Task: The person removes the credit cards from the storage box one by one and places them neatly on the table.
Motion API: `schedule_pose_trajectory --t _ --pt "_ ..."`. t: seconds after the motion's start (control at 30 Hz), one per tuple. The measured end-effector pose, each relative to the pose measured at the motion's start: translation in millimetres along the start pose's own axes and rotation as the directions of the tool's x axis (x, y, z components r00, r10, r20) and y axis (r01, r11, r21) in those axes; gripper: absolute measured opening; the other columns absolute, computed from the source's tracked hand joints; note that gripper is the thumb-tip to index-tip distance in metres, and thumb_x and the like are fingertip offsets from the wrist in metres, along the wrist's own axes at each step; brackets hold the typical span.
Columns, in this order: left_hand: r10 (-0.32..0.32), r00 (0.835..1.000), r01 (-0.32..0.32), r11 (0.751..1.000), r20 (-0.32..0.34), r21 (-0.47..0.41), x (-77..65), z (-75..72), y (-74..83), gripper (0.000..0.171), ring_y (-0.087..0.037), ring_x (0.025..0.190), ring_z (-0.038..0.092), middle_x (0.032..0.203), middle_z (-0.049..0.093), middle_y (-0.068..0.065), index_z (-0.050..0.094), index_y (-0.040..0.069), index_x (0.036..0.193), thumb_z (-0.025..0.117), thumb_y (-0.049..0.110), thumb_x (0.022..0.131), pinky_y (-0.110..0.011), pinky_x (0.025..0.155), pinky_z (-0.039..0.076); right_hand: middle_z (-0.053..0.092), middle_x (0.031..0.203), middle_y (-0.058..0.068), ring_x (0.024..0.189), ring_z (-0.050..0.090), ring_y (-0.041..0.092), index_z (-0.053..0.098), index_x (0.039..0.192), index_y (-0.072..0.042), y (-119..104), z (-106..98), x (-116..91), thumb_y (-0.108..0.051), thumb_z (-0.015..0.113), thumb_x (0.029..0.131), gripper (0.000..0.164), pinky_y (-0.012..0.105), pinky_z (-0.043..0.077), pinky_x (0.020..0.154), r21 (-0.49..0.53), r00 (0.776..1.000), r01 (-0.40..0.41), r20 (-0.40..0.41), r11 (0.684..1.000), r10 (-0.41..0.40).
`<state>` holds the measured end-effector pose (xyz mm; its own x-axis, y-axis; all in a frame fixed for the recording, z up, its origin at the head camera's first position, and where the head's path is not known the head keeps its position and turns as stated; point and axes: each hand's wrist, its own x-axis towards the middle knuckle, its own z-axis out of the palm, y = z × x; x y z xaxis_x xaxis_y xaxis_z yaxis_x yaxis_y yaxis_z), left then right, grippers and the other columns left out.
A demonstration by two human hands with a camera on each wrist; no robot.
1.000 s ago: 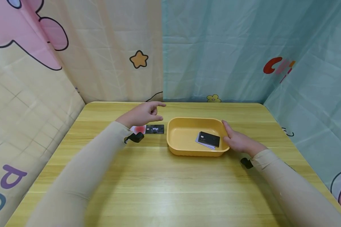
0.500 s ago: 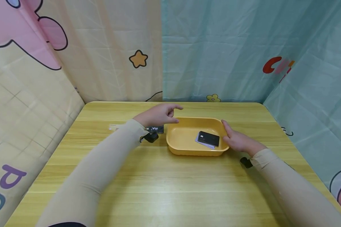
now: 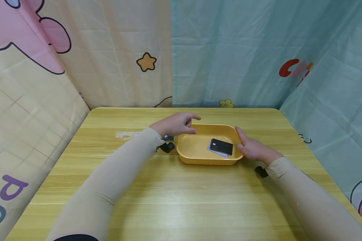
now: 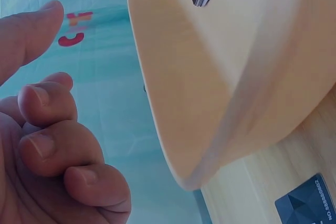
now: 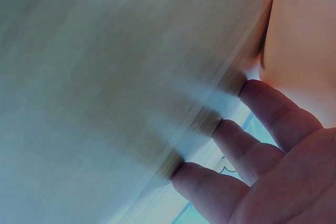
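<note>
Yellow tray [image 3: 209, 161]: on the wood-grain table [image 3: 169, 201], just past its centre toward 1 o'clock (12 being the far edge), long sides running from 9 to 3, upright on its base
Left hand [image 3: 177, 124]: over the tray's 10 o'clock corner, thumb and forefinger spread with a wide gap between them, the other fingers loosely folded toward the palm; it has hold of nothing, and the left wrist view shows background between these folded fingers and the tray wall
Right hand [image 3: 254, 149]: at the tray's 3 o'clock end, closed lightly about the rim, the thumb over the edge; in the right wrist view three fingertips rest on the table beside the tray
Cards in the tray: a black VIP card [image 3: 221, 147] lies askew on top of a lilac card [image 3: 218, 153], the pair at about 4 o'clock on the tray floor, near the right hand
Cards on the table: at the tray's 9 o'clock, a dark card [image 4: 310, 203] just beside it, mostly hidden by the left wrist in the head view, and a pale card [image 3: 124, 135] farther out, its inner end hidden by the sleeve
Wrists: cream sleeves [image 3: 123, 177], a small black device [image 3: 261, 172] at each wrist
Backdrop: printed curtain [image 3: 217, 53], an orange star toward 11 o'clock
</note>
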<state>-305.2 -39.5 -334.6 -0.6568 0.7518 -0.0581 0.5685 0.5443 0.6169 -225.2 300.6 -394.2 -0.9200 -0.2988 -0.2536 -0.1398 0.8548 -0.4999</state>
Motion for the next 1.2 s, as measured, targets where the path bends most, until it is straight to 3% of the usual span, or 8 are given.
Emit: schedule_pose_trajectory --t 0.63,0.87,1.2 --pt "-0.012 0.998 0.01 1.0 0.066 0.023 13.8 12.5 9.9 0.062 -0.014 0.066 0.042 0.073 0.046 0.003 0.048 0.017 0.157 0.07 0.034 0.102 -0.033 0.074 0.043 0.023 0.166 0.039 0.145 0.044 0.049 -0.01 0.166 0.0 0 0 0 -0.02 0.036 0.106 0.078 0.064 0.032 0.121 0.0 1.0 0.006 -0.002 1.0 -0.006" --pt "-0.017 0.996 0.015 1.0 0.089 0.023 19.2 15.7 12.3 0.063 -0.014 0.063 0.042 0.072 0.045 0.003 0.047 0.015 0.158 0.071 0.033 0.102 -0.033 0.077 0.045 0.037 0.157 0.041 0.118 0.059 0.039 -0.01 0.166 0.0 -2 -1 -1 -0.019 0.038 0.105 0.079 0.056 0.045 0.105 -0.029 1.0 0.009 -0.002 1.0 -0.009" --pt "-0.01 0.992 0.006 0.999 0.125 0.033 27.7 23.3 14.6 0.064 -0.014 0.066 0.042 0.073 0.046 0.002 0.047 0.013 0.158 0.07 0.033 0.102 -0.034 0.078 0.042 0.035 0.16 0.04 0.131 0.056 0.044 -0.01 0.166 -0.002 1 1 0 -0.02 0.037 0.106 0.079 0.062 0.04 0.114 -0.022 1.0 -0.001 -0.008 1.0 0.001"
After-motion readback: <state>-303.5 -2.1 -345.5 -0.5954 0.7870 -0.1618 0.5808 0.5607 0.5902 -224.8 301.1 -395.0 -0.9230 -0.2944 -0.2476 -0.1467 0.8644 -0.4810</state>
